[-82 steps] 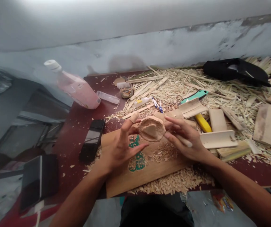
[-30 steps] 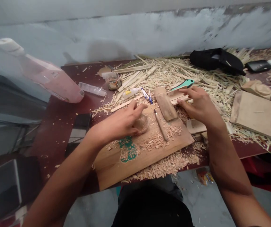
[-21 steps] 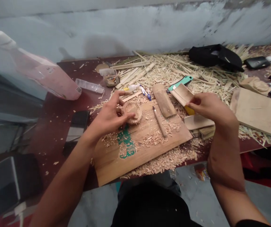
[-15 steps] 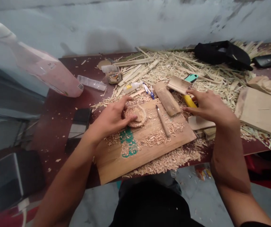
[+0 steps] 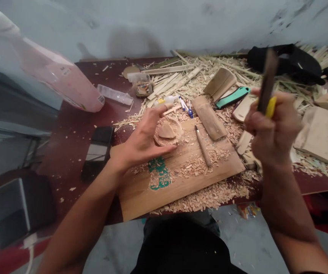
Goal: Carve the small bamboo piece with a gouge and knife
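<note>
Left hand [image 5: 141, 139]: being held spread around a carved wooden round [image 5: 168, 131] at the far edge of a board [image 5: 143, 199], grip uncertain. Right hand [image 5: 279, 131]: being clenched on a blurred, yellow-handled tool [image 5: 267, 82], raised right of the board. A gap is being left between round and slim knife [image 5: 203, 146]; the near edge is being bordered by shavings [image 5: 206, 198].

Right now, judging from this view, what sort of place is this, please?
Probably a makeshift woodcarving workspace: wood shavings and a wooden-handled tool lie on a board, near a roughly hollowed round wooden piece.
</note>
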`<state>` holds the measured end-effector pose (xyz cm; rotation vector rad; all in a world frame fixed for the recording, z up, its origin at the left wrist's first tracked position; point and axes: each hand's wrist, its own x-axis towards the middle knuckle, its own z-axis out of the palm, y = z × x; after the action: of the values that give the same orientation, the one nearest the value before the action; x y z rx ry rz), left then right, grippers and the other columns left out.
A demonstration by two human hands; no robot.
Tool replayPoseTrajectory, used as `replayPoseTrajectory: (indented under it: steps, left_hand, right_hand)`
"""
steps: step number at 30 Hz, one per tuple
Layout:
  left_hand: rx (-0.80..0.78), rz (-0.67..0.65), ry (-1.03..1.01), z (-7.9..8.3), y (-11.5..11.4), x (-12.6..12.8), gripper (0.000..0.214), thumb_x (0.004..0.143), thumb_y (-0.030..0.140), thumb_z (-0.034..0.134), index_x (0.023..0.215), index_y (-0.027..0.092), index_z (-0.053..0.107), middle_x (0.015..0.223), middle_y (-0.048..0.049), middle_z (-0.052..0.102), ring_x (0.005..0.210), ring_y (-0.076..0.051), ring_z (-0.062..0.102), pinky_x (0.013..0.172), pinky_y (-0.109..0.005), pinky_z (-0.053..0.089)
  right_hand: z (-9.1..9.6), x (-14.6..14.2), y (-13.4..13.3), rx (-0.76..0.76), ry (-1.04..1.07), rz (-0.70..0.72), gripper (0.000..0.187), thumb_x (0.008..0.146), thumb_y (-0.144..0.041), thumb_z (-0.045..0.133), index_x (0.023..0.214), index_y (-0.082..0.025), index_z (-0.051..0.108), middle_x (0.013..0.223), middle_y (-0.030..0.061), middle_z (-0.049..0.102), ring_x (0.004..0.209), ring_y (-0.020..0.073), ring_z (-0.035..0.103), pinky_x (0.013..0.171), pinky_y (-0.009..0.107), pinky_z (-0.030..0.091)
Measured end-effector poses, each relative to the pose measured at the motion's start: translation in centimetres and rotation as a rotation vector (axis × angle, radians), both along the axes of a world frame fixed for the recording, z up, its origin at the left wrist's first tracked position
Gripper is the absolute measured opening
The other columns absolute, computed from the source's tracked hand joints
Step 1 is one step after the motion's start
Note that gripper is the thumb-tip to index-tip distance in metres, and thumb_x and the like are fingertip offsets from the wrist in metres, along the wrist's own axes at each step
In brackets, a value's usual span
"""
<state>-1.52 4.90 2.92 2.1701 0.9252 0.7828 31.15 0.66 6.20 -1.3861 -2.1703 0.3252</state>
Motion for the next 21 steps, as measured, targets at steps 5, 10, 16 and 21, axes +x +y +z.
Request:
replayPoseTrajectory:
  steps: [5, 10, 16, 21]
  left_hand:
    - [-0.320, 0.184, -0.343, -0.9, -0.8, 1.7, 0.124, 0.074, 0.067, 0.104, 0.171, 0.036, 0.035, 0.163, -0.0146, 0.051, 0.140, -0.034, 0.066, 0.100, -0.041, 0.068]
    - [-0.585, 0.098, -0.577, -1.2, -1.5, 2.8, 0.112, 0.077, 0.063, 0.102, 0.165, 0.034, 0.038, 0.156, -0.0136, 0.063, 0.140, -0.033, 0.072, 0.101, -0.039, 0.070]
    - [-0.752, 0.140, -0.708, -0.2, -1.8, 2.9, 0.065, 0.095, 0.053, 0.085, 0.148, 0.029, 0.056, 0.135, -0.0079, 0.078, 0.116, -0.025, 0.081, 0.098, -0.039, 0.070]
    - [-0.727, 0.137, -0.674, -0.1, -1.9, 2.8, 0.056, 0.092, 0.042, 0.082, 0.140, 0.033, 0.056, 0.122, -0.0020, 0.079, 0.102, -0.022, 0.080, 0.090, -0.038, 0.069]
  right_hand:
    - [-0.9, -3.1, -0.9, 0.006, 0.018, 0.120, 0.040, 0.108, -0.050, 0.073, 0.138, -0.025, 0.068, 0.102, 0.0077, 0.078, 0.091, 0.0261, 0.072, 0.082, 0.039, 0.056]
    - [-1.5, -3.2, -1.3, 0.161, -0.012, 0.282, 0.025, 0.119, -0.036, 0.051, 0.141, -0.025, 0.059, 0.104, 0.0060, 0.079, 0.077, 0.0197, 0.068, 0.067, 0.033, 0.049]
    - [-1.5, -3.1, -1.1, 0.250, -0.018, 0.305, 0.020, 0.120, -0.032, 0.048, 0.137, -0.025, 0.057, 0.100, 0.0032, 0.078, 0.066, 0.0156, 0.059, 0.062, 0.031, 0.045]
    - [-2.0, -3.0, -1.1, 0.217, 0.055, 0.321, 0.013, 0.116, -0.029, 0.052, 0.127, -0.025, 0.058, 0.093, -0.0001, 0.072, 0.058, 0.0130, 0.049, 0.060, 0.029, 0.042]
